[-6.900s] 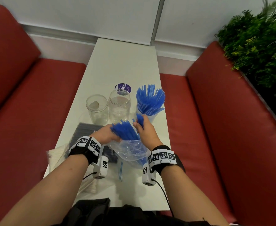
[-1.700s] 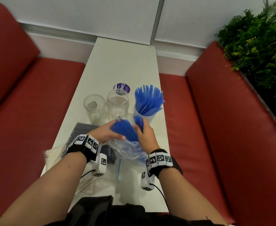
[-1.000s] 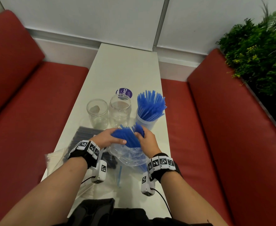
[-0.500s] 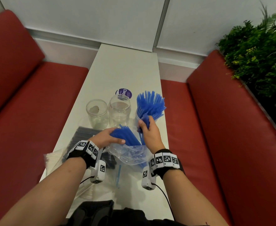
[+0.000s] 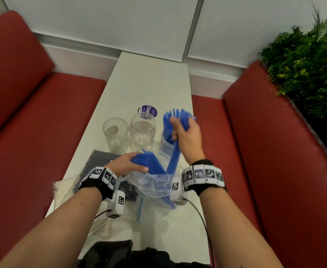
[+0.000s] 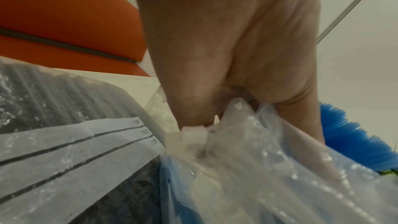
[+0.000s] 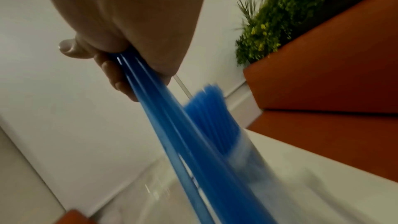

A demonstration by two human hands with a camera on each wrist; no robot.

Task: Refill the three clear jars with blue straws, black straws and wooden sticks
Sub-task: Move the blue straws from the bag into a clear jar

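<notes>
Three clear jars stand in a row on the white table (image 5: 151, 84). The left jar (image 5: 115, 135) and the middle jar (image 5: 142, 132) hold no straws; the right jar (image 5: 166, 145) is packed with blue straws (image 5: 167, 122). My right hand (image 5: 185, 136) grips a small bunch of blue straws (image 5: 173, 159), (image 7: 172, 125), lifted out of the clear plastic bag (image 5: 154, 180) and raised beside the right jar. My left hand (image 5: 127, 164) holds the bag's mouth with the remaining blue straws (image 5: 147, 161) in it; the left wrist view shows crumpled bag plastic (image 6: 269, 159) under the palm.
A bag of black straws (image 5: 98, 161), (image 6: 64, 100) lies left of my left hand. A pale bag (image 5: 66, 192) lies at the table's near left. A purple round lid (image 5: 147, 111) sits behind the middle jar. Red benches (image 5: 33, 132) flank the table; a plant (image 5: 309, 74) is right.
My right hand has pulled a bunch of blue straws up out of the bag and carried it to the right jar. The left hand has stayed on the bag.
</notes>
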